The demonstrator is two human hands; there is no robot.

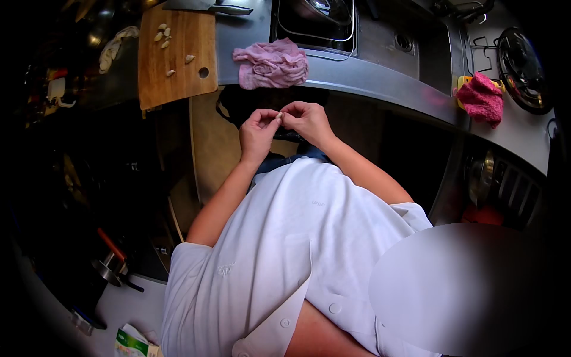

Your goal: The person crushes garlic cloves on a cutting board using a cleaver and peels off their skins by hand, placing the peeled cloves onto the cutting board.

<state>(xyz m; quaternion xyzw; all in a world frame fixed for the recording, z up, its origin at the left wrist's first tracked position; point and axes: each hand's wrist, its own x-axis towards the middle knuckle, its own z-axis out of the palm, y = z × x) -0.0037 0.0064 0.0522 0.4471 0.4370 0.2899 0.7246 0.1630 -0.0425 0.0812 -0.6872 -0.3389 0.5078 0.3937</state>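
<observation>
Pinched between the fingertips of both hands is a small pale garlic clove (279, 115), mostly covered by the fingers. My left hand (256, 138) and my right hand (310, 124) meet in front of the counter edge, both with fingers closed. A wooden cutting board (157, 83) lies ahead to the left, overhanging the counter edge. Several garlic cloves (190, 59) are spread on it, most grouped near its far end. Just beyond my hands, a crumpled pink cloth (272, 64) rests on the counter's front edge.
A knife (229, 9) lies beyond the board. Ahead are a metal bowl (321, 11) in a black frame and a sink (386, 47). To the right are a dark pink cloth (482, 98) and a round black lid (523, 70). A whitish cloth (116, 49) lies left.
</observation>
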